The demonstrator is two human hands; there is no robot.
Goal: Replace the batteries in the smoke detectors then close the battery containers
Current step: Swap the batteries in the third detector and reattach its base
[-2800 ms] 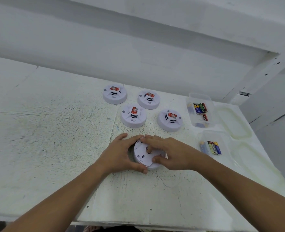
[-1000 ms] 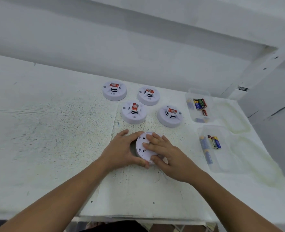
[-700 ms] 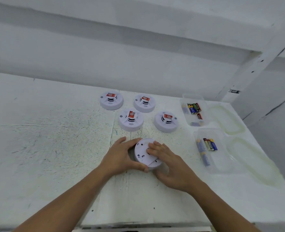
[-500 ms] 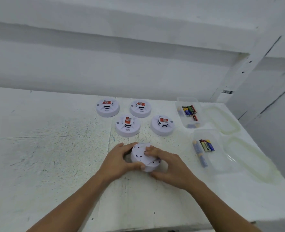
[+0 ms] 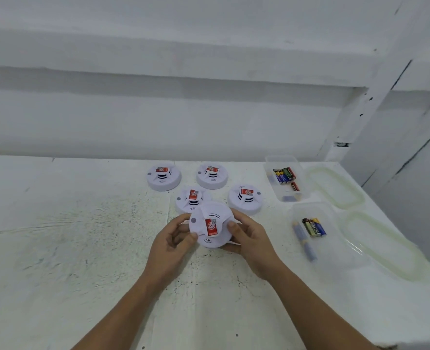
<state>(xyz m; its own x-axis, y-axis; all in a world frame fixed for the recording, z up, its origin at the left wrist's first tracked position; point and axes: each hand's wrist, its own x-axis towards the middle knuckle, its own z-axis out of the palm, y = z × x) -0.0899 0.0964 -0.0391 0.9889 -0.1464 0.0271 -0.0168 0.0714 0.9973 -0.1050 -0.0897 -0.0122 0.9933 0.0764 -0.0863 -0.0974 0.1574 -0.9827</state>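
A round white smoke detector (image 5: 212,224) with a red sticker is lifted off the table, its front face turned up toward me. My left hand (image 5: 172,243) grips its left rim and my right hand (image 5: 249,238) grips its right rim. Several more detectors stand front-up behind it: one just behind (image 5: 192,198), one to the right (image 5: 245,199), and two at the back (image 5: 163,176) (image 5: 212,175). A far clear tub (image 5: 284,179) holds several batteries. A near clear tub (image 5: 315,231) holds a few more.
Two translucent lids lie to the right of the tubs, one far (image 5: 335,190) and one near (image 5: 385,246). The white speckled table (image 5: 70,236) ends at a wall behind and a wall on the right.
The detector lay back-side up on the table under both hands. It has been lifted and flipped, so its front with the red sticker now faces up.
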